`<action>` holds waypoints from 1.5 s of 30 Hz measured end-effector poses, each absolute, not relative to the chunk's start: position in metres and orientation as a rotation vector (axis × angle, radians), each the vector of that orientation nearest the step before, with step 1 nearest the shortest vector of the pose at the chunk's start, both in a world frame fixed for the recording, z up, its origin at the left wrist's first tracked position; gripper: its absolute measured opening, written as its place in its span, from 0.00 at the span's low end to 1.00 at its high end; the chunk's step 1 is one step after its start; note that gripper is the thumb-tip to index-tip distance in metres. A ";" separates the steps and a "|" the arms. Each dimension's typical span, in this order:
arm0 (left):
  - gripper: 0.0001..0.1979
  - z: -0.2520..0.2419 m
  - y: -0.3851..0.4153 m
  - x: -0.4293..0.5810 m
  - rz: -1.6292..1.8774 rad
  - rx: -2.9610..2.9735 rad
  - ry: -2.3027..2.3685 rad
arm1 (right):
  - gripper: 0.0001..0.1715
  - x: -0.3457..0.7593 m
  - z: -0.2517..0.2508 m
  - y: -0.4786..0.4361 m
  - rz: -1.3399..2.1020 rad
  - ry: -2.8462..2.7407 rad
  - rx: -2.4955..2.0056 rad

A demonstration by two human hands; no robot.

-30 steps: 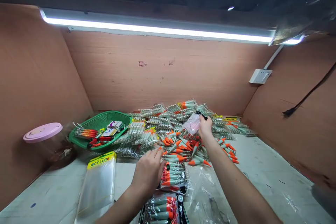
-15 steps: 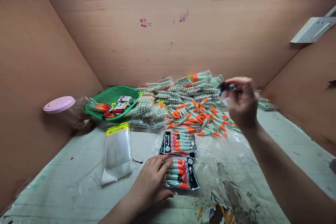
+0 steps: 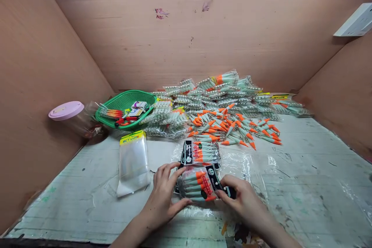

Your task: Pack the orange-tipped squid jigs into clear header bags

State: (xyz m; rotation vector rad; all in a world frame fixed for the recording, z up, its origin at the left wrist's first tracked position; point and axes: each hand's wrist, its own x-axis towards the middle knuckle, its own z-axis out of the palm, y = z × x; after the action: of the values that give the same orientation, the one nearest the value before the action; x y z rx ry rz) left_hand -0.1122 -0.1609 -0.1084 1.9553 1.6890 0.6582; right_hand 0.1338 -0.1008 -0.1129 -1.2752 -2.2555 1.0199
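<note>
A clear packet of fishing lures [image 3: 194, 186] with orange and pale green bodies lies in front of me, its black printed header at the right. My right hand [image 3: 242, 197] pinches that header between thumb and fingers. Around the packet's left end is my left hand [image 3: 164, 192], fingers spread, the fingertips by its upper edge and the thumb by its lower edge. Just beyond lies another black-headed lure packet [image 3: 205, 152], overlapped by the front one. Loose orange-tipped lures [image 3: 232, 126] are heaped behind these packets.
Many bagged lures [image 3: 209, 95] are piled against the back wall. A green basket [image 3: 124, 99] with lures and small boxes stands left of them, beside a pink-lidded jar [image 3: 68, 111]. A stack of clear bags [image 3: 133, 164] with yellow headers lies at left. A white socket box [image 3: 356, 19] hangs at right.
My right hand came down from beside the pile, where it was raised with something dark and blurred, to the front packet's header. My left hand stays at the packet's left end.
</note>
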 end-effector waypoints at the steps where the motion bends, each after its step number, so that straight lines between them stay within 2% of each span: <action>1: 0.30 -0.103 -0.159 -0.113 0.683 1.949 1.665 | 0.10 0.136 -0.108 -0.105 0.924 -2.231 -1.175; 3: 0.20 -0.093 -0.154 -0.113 0.709 1.916 1.562 | 0.09 0.139 -0.100 -0.111 0.795 -2.215 -1.004; 6: 0.07 -0.083 -0.146 -0.108 0.704 1.877 1.442 | 0.03 0.140 -0.092 -0.116 0.762 -2.218 -0.904; 8: 0.03 -0.081 -0.144 -0.102 0.710 1.870 1.421 | 0.07 0.138 -0.091 -0.117 0.786 -2.215 -0.897; 9: 0.03 -0.081 -0.143 -0.099 0.729 1.852 1.417 | 0.05 0.137 -0.090 -0.117 0.800 -2.210 -0.887; 10: 0.03 -0.080 -0.143 -0.097 0.751 1.818 1.404 | 0.04 0.136 -0.089 -0.117 0.808 -2.201 -0.863; 13: 0.06 -0.076 -0.143 -0.098 0.809 1.687 1.337 | 0.10 0.140 -0.087 -0.116 0.760 -2.170 -0.723; 19: 0.06 -0.061 -0.143 -0.106 0.813 1.680 1.197 | 0.19 0.161 -0.088 -0.115 0.415 -2.250 -0.592; 25: 0.13 -0.074 -0.142 -0.097 1.073 1.241 1.548 | 0.20 0.159 -0.089 -0.137 0.206 -2.220 -0.637; 27: 0.13 -0.082 -0.140 -0.095 1.128 1.073 1.520 | 0.18 0.157 -0.088 -0.138 0.302 -2.163 -0.654; 29: 0.12 -0.084 -0.139 -0.092 1.142 1.043 1.370 | 0.13 0.158 -0.085 -0.130 0.527 -2.054 -0.716; 31: 0.18 -0.079 -0.136 -0.087 1.139 1.046 1.148 | 0.05 0.161 -0.079 -0.117 0.785 -1.897 -0.858; 32: 0.23 -0.074 -0.134 -0.084 1.150 1.044 1.041 | 0.04 0.162 -0.075 -0.108 0.893 -1.800 -0.943; 34: 0.27 -0.060 -0.123 -0.078 1.170 1.077 0.943 | 0.09 0.165 -0.064 -0.088 1.041 -1.599 -1.068; 36: 0.18 -0.045 -0.104 -0.073 1.184 1.197 1.005 | 0.17 0.165 -0.049 -0.062 1.129 -1.454 -1.107; 38: 0.14 -0.033 -0.078 -0.072 1.209 1.347 1.155 | 0.24 0.159 -0.035 -0.031 1.143 -1.409 -1.099; 41: 0.09 -0.026 -0.033 -0.074 1.285 1.376 1.290 | 0.26 0.145 -0.025 0.021 0.949 -1.456 -1.107; 45: 0.09 -0.033 0.009 -0.079 1.320 1.358 1.417 | 0.25 0.129 -0.035 0.080 0.656 -1.606 -1.267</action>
State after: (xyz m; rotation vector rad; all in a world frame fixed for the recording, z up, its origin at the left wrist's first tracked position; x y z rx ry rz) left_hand -0.0786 0.0094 -0.0331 1.3580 1.4168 1.3200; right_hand 0.1291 0.0799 -0.0352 -1.2669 -1.6062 0.6558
